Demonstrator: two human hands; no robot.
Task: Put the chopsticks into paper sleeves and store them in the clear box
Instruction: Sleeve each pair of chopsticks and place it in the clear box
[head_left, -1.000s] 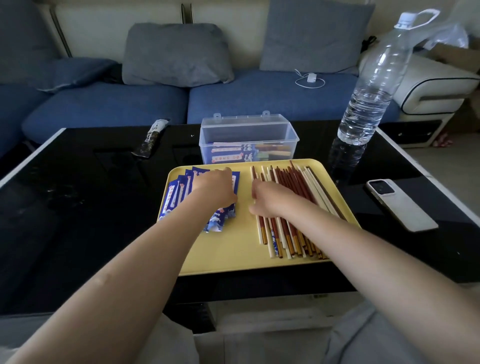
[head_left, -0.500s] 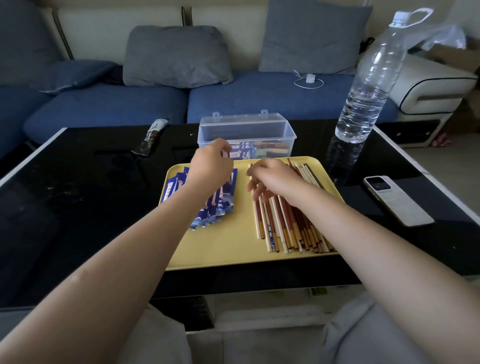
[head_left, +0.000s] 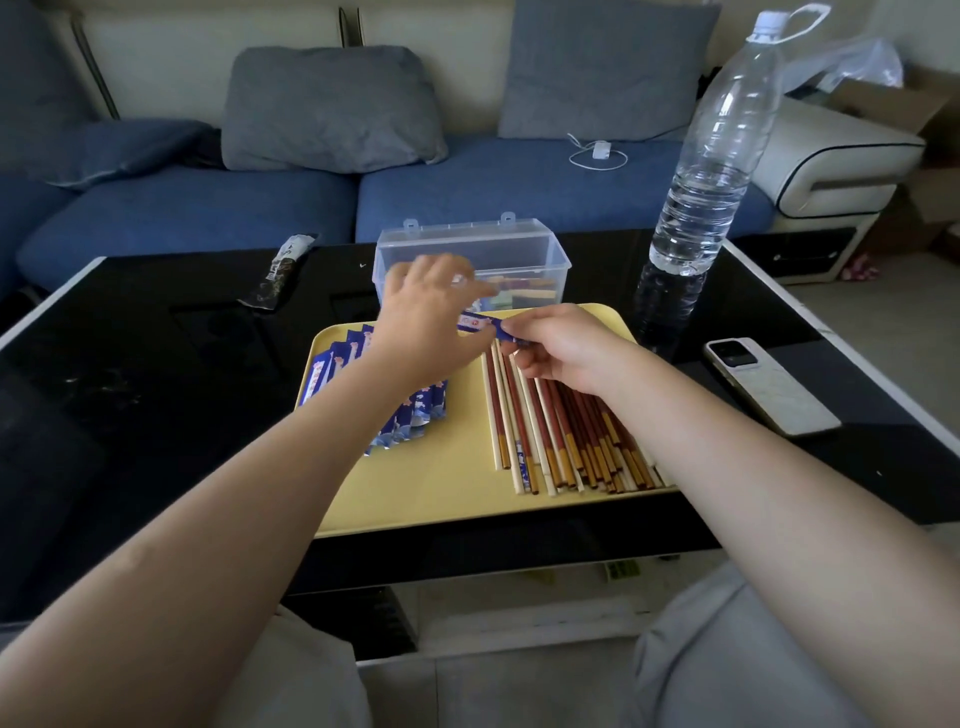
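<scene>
A yellow tray (head_left: 426, 499) lies at the near edge of the black table (head_left: 156, 415). Loose chopsticks (head_left: 566, 441) cover its right half; blue paper sleeves (head_left: 415, 415) fan across its left. Above them, the left hand (head_left: 426, 322) and right hand (head_left: 561, 343) each pinch 1 end of a single blue sleeve (head_left: 480, 326). Just beyond the tray stands the open clear box (head_left: 519, 254), sleeved pairs inside. Farther right stand a water bottle (head_left: 706, 171) and a phone (head_left: 769, 384).

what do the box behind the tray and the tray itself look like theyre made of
Clear box: see-through rigid plastic, by the look of it; its contents show through the wall and it has moulded latch tabs.
Tray: opaque pale yellow with a smooth matte face and rounded rim, probably plastic or melamine.
</scene>
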